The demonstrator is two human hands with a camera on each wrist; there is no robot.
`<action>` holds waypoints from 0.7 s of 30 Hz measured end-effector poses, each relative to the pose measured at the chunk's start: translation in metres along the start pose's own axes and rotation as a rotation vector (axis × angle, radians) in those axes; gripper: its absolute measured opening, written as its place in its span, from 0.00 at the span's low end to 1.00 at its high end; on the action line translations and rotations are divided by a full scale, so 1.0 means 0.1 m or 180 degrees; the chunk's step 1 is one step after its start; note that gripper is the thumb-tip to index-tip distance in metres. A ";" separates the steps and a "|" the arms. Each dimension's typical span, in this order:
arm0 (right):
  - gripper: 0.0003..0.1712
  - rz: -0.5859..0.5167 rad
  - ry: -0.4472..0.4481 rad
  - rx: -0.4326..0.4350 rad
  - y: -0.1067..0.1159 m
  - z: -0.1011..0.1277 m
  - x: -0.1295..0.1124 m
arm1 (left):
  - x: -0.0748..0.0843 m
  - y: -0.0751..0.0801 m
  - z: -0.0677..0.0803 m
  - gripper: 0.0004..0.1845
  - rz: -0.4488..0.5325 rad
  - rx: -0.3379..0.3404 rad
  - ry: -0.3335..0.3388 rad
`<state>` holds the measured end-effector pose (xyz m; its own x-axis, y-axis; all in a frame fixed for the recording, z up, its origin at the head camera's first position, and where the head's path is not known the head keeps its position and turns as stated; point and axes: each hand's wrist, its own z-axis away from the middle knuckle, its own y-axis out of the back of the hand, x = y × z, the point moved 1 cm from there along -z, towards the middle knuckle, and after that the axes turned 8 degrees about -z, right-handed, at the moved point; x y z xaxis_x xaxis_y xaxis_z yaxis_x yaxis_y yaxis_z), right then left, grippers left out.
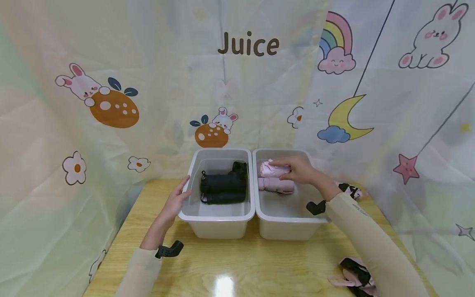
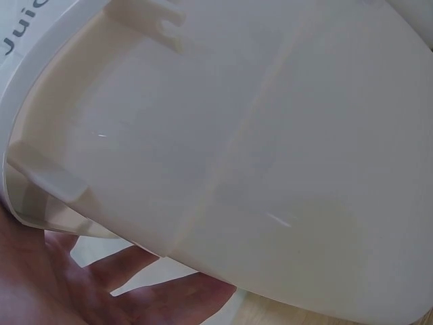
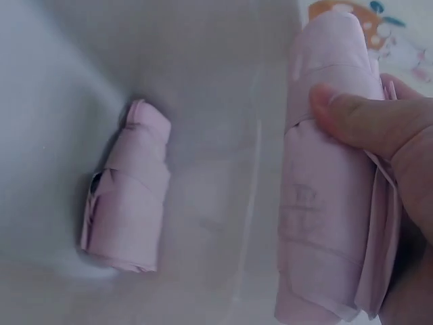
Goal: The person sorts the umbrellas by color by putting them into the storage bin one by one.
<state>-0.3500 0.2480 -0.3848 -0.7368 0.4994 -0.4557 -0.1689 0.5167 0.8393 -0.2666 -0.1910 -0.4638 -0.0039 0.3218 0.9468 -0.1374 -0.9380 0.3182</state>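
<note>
Two white plastic bins stand side by side on a wooden table. The left bin (image 1: 217, 214) holds black folded umbrellas (image 1: 224, 187). My left hand (image 1: 177, 201) rests flat against that bin's left wall (image 2: 223, 156), fingers straight. In the right bin (image 1: 285, 222) lies a pink folded umbrella (image 1: 276, 185) (image 3: 125, 189). My right hand (image 1: 297, 169) holds a second pink umbrella (image 1: 270, 169) (image 3: 328, 183) just above it, inside the bin, with the thumb (image 3: 365, 122) curled over the roll.
More pink and black bundles lie on the table at the front right (image 1: 352, 276) and behind my right forearm (image 1: 350, 190). Cartoon-printed curtains (image 1: 111, 103) close in the table on three sides. The wooden table (image 1: 230, 264) stretches in front of the bins.
</note>
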 end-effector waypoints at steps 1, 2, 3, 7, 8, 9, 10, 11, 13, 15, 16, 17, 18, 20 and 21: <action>0.34 0.0003 -0.0072 -0.0009 -0.02 -0.02 0.04 | 0.00 0.00 0.00 0.31 0.0022 0.0010 0.0000; 0.34 0.0002 -0.0156 -0.0025 -0.03 -0.04 0.08 | -0.01 0.00 0.00 0.31 0.0030 0.0017 -0.0005; 0.34 -0.0025 -0.0253 -0.0047 -0.05 -0.06 0.11 | -0.01 -0.01 -0.01 0.31 0.0046 0.0019 -0.0011; 0.34 -0.0178 -0.0567 -0.0129 -0.11 -0.11 0.27 | -0.01 -0.02 -0.02 0.31 0.0034 0.0028 -0.0042; 0.34 -0.0219 -0.0627 -0.0143 -0.12 -0.12 0.31 | -0.01 -0.03 -0.02 0.31 0.0030 0.0031 -0.0044; 0.35 -0.0292 -0.0683 -0.0148 -0.14 -0.13 0.34 | -0.01 -0.03 -0.02 0.31 0.0032 0.0033 -0.0044; 0.35 -0.0351 -0.0735 -0.0145 -0.15 -0.14 0.38 | -0.01 -0.03 -0.03 0.31 0.0026 0.0037 -0.0051; 0.35 -0.0419 -0.0805 -0.0129 -0.16 -0.15 0.41 | -0.01 -0.04 -0.03 0.31 0.0028 0.0037 -0.0057; 0.35 -0.0524 -0.0916 -0.0092 -0.19 -0.17 0.48 | -0.01 -0.04 -0.04 0.31 0.0033 0.0046 -0.0053; 0.36 -0.0533 -0.0994 -0.0077 -0.22 -0.19 0.54 | -0.01 -0.04 -0.04 0.31 0.0021 0.0050 -0.0055; 0.36 -0.0485 -0.1023 -0.0094 -0.24 -0.21 0.57 | -0.01 -0.03 -0.04 0.31 0.0004 0.0058 -0.0045; 0.35 -0.0463 -0.1039 -0.0119 -0.27 -0.22 0.60 | -0.01 -0.03 -0.03 0.31 -0.0011 0.0069 -0.0029; 0.35 -0.0420 -0.1059 -0.0155 -0.29 -0.24 0.62 | -0.01 -0.03 -0.03 0.31 -0.0020 0.0085 -0.0007; 0.35 -0.0347 -0.1063 -0.0226 -0.34 -0.27 0.67 | 0.00 -0.02 -0.02 0.31 -0.0029 0.0117 0.0032; 0.35 -0.0350 -0.1047 -0.0266 -0.36 -0.29 0.69 | 0.00 -0.01 -0.01 0.31 -0.0026 0.0129 0.0049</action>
<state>-0.4135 0.2440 -0.4377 -0.4633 0.6481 -0.6044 -0.2985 0.5280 0.7951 -0.2674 -0.1899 -0.4645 -0.0181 0.3311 0.9434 -0.0973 -0.9397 0.3279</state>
